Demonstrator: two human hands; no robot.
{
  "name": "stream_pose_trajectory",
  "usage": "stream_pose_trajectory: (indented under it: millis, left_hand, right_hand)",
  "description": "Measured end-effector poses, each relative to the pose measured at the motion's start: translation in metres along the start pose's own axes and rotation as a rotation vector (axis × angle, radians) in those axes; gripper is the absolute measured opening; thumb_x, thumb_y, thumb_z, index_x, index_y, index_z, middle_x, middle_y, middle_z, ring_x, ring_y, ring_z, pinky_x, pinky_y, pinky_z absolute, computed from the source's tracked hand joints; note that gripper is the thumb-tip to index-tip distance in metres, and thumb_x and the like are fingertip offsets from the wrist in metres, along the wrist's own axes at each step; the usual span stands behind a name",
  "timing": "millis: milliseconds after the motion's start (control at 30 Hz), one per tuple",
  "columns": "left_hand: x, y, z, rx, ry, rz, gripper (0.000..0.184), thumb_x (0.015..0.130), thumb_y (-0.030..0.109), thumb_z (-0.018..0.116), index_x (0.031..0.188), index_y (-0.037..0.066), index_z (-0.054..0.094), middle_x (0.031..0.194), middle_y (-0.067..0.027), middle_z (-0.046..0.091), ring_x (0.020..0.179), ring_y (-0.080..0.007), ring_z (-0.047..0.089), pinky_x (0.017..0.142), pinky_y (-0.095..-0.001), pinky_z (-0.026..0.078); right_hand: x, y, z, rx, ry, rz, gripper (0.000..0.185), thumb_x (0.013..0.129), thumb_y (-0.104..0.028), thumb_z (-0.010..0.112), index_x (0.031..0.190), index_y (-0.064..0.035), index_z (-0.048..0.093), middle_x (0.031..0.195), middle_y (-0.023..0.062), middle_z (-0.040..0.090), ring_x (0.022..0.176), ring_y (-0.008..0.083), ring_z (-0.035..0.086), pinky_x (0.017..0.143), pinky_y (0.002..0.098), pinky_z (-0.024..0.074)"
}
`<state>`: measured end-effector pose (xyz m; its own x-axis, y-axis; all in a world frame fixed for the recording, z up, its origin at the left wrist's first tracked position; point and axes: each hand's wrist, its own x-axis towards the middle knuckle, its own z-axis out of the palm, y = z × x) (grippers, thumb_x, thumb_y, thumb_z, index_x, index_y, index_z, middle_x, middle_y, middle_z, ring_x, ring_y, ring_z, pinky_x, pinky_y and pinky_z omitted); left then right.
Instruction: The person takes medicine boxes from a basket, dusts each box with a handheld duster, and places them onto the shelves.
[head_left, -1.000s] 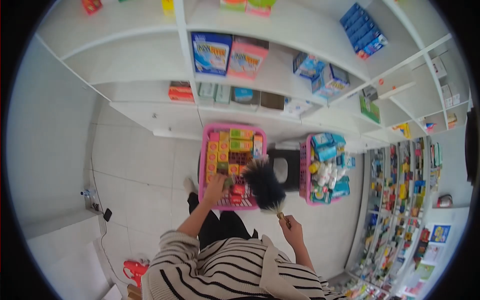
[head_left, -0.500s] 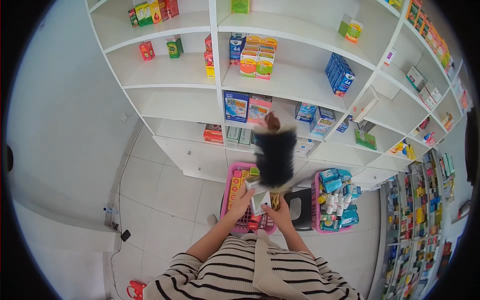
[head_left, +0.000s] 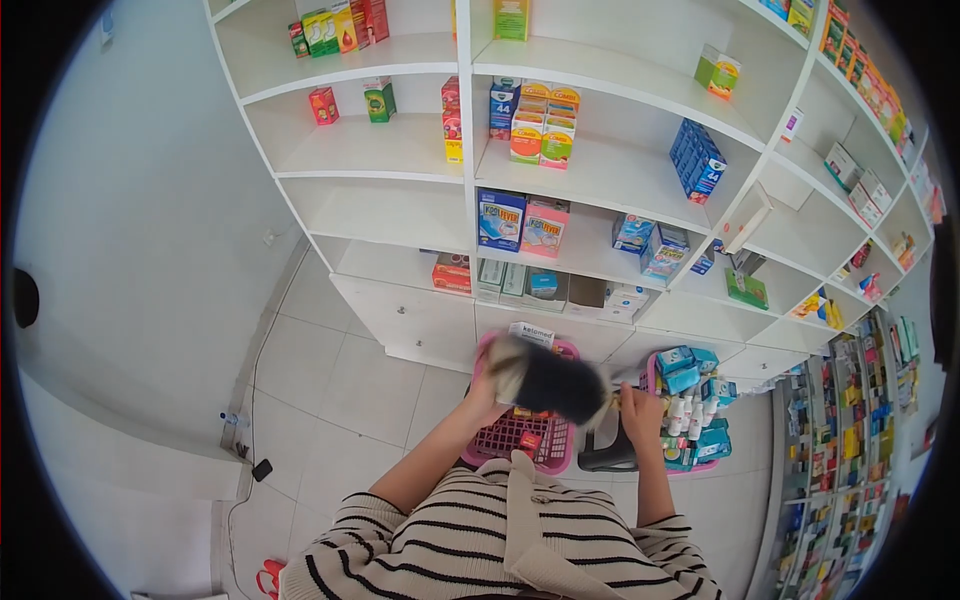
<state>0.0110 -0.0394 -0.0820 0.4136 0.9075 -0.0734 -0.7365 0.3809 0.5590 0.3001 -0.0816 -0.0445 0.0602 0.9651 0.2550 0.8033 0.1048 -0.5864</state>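
My right hand (head_left: 642, 412) is closed around the thin handle of a fluffy black duster with pale ends (head_left: 562, 384), which lies sideways and is blurred by motion. My left hand (head_left: 484, 392) grips a white box marked "kelomed" (head_left: 532, 333); the duster covers most of the box and some of the fingers. Below both hands stands a pink basket (head_left: 558, 462) with small red and yellow boxes in it.
White shelves (head_left: 380, 140) with medicine boxes rise ahead, with cabinet doors (head_left: 418, 322) below. To the right, another pink basket (head_left: 708, 466) holds bottles and blue packs, near a dark seat (head_left: 610, 455). A cable (head_left: 252, 400) runs along the left wall.
The duster has swung from upright to sideways, across the white box. My right hand has moved right, away from my left hand. The view has shifted slightly left.
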Motion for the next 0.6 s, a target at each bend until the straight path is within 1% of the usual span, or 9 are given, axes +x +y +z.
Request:
stream_pose_trajectory:
  millis: [167,267,300,367,400,467,500,567,600]
  left_hand:
    - [-0.018,0.002,0.008,-0.03,0.09,-0.137,0.04,0.098,0.038,0.045,0.121,0.006,0.052,0.124,-0.0087,0.056,0.112,-0.0222,0.056,0.097,-0.0406,0.046]
    - [-0.01,0.009,0.018,-0.18,-0.039,-0.164,0.047,0.096,0.032,0.051,0.136,0.009,0.043,0.136,-0.0088,0.049,0.112,-0.0224,0.058,0.098,-0.0398,0.045]
    - [-0.018,0.011,0.033,-0.174,0.001,-0.161,0.048,0.094,0.037,0.052,0.133,0.01,0.046,0.132,-0.0085,0.053,0.109,-0.0227,0.059,0.097,-0.0394,0.046]
    - [-0.029,0.013,0.042,0.331,-0.112,0.164,0.048,0.094,0.044,0.047,0.128,0.011,0.051,0.121,-0.0069,0.06,0.108,-0.022,0.059,0.096,-0.0394,0.046]
    - [-0.03,0.011,0.05,-0.206,-0.04,-0.09,0.046,0.096,0.043,0.045,0.128,0.011,0.052,0.119,-0.0065,0.061,0.108,-0.0221,0.059,0.096,-0.0395,0.046]
    - [-0.024,0.013,0.043,-0.063,0.048,-0.196,0.053,0.097,0.051,0.039,0.123,0.007,0.055,0.115,-0.0097,0.063,0.108,-0.0257,0.06,0.101,-0.0419,0.043]
    - [-0.029,0.012,0.041,0.384,0.038,-0.082,0.054,0.097,0.051,0.039,0.124,0.007,0.055,0.116,-0.0099,0.063,0.107,-0.026,0.06,0.1,-0.0416,0.043]
    - [-0.007,0.012,0.037,-0.614,-0.389,-0.419,0.058,0.097,0.052,0.037,0.126,0.006,0.053,0.119,-0.0106,0.062,0.109,-0.0259,0.059,0.1,-0.0401,0.043]
    - [-0.032,0.012,0.052,-0.219,-0.256,-0.096,0.064,0.096,0.055,0.036,0.134,0.005,0.047,0.127,-0.0116,0.057,0.116,-0.0255,0.056,0.102,-0.0411,0.041]
  right_hand:
    - [0.005,-0.011,-0.014,-0.019,0.046,-0.134,0.039,0.09,-0.028,0.055,0.061,-0.0022,0.06,0.055,0.0173,0.054,0.049,0.0364,0.053,0.047,0.0431,0.0389]
    - [0.011,-0.026,-0.02,-0.07,0.132,-0.074,0.038,0.088,-0.027,0.058,0.059,-0.003,0.059,0.055,0.0157,0.054,0.05,0.0349,0.055,0.048,0.0423,0.0396]
    - [0.013,-0.026,-0.024,-0.08,0.039,-0.165,0.038,0.088,-0.028,0.058,0.059,-0.0033,0.059,0.055,0.0152,0.054,0.051,0.0346,0.055,0.048,0.0425,0.04]
    - [0.017,-0.027,-0.026,-0.094,0.035,-0.218,0.037,0.087,-0.03,0.058,0.061,-0.0047,0.063,0.056,0.0144,0.056,0.052,0.0341,0.056,0.049,0.0431,0.0411]
    - [0.018,-0.027,-0.027,-0.094,0.042,-0.212,0.037,0.087,-0.03,0.058,0.061,-0.0047,0.063,0.056,0.0144,0.056,0.052,0.0341,0.056,0.049,0.0431,0.0411]
    - [0.02,-0.025,-0.028,-0.131,0.078,-0.134,0.037,0.087,-0.031,0.058,0.062,-0.0054,0.065,0.056,0.0142,0.057,0.052,0.0342,0.056,0.048,0.0429,0.0411]
    - [0.021,-0.025,-0.033,-0.13,0.076,-0.129,0.037,0.087,-0.031,0.058,0.062,-0.0054,0.065,0.056,0.0142,0.057,0.052,0.0342,0.056,0.048,0.0429,0.0411]
    - [0.029,-0.03,-0.052,-0.113,-0.023,-0.257,0.038,0.088,-0.031,0.058,0.061,-0.0045,0.065,0.055,0.0151,0.056,0.051,0.0346,0.056,0.048,0.0427,0.0411]
    - [0.034,-0.028,-0.059,-0.113,-0.025,-0.252,0.038,0.088,-0.031,0.058,0.061,-0.0045,0.065,0.055,0.0151,0.056,0.051,0.0346,0.056,0.048,0.0427,0.0411]
